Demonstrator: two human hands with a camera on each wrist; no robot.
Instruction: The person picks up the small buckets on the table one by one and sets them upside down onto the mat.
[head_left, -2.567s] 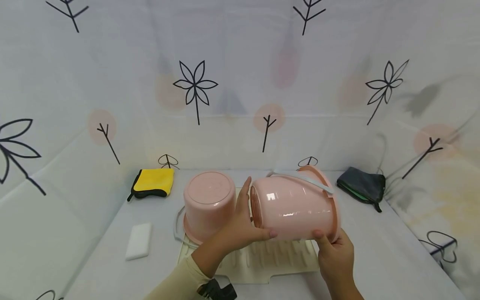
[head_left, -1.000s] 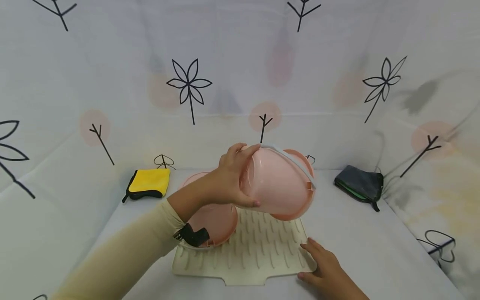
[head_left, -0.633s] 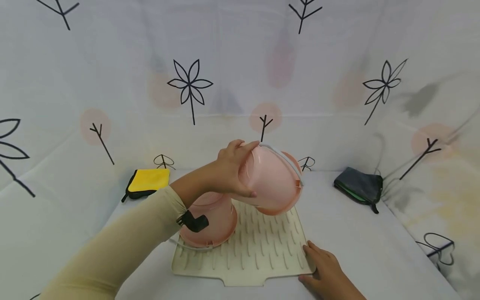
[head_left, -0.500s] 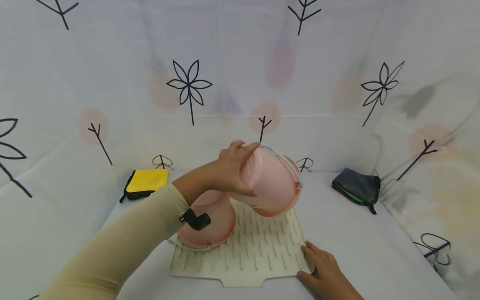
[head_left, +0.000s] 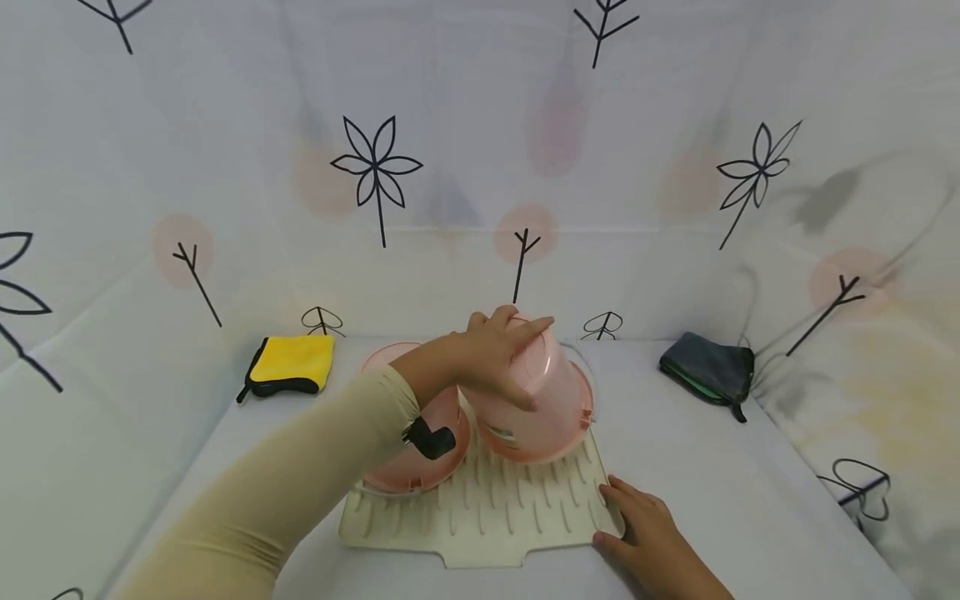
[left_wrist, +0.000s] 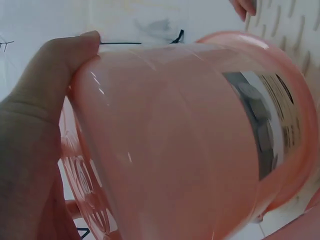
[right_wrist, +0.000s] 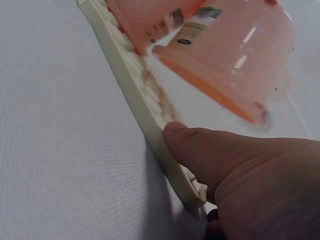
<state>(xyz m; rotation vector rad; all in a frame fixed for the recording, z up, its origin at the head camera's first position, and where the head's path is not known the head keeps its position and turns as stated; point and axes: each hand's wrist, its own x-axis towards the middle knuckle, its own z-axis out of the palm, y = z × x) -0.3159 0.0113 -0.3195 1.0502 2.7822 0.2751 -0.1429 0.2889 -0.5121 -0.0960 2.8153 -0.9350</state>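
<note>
My left hand (head_left: 498, 358) grips the closed base of a pink bucket (head_left: 553, 404), thumb on one side and fingers over the other. Tilted mouth-down, this bucket leans over a cream draining tray (head_left: 491, 521); the right wrist view shows a gap under part of its rim. A printed label (left_wrist: 265, 120) is on its wall. To its left a second pink bucket (head_left: 393, 471) stands upside down on the tray, partly hidden by my left arm. My right hand (head_left: 645, 529) pinches the tray's near right corner, its thumb (right_wrist: 192, 145) on top.
On the white table, a yellow pouch (head_left: 291, 362) with black trim lies at the back left. A dark grey pouch (head_left: 708, 371) with a green zip is at the back right. Patterned white cloth (head_left: 465, 200) hangs behind and along the sides.
My right hand has left the bucket's rim and taken the tray's corner. My left hand has moved to the bucket's base, and the bucket has swung from lying sideways to mouth-down and lower.
</note>
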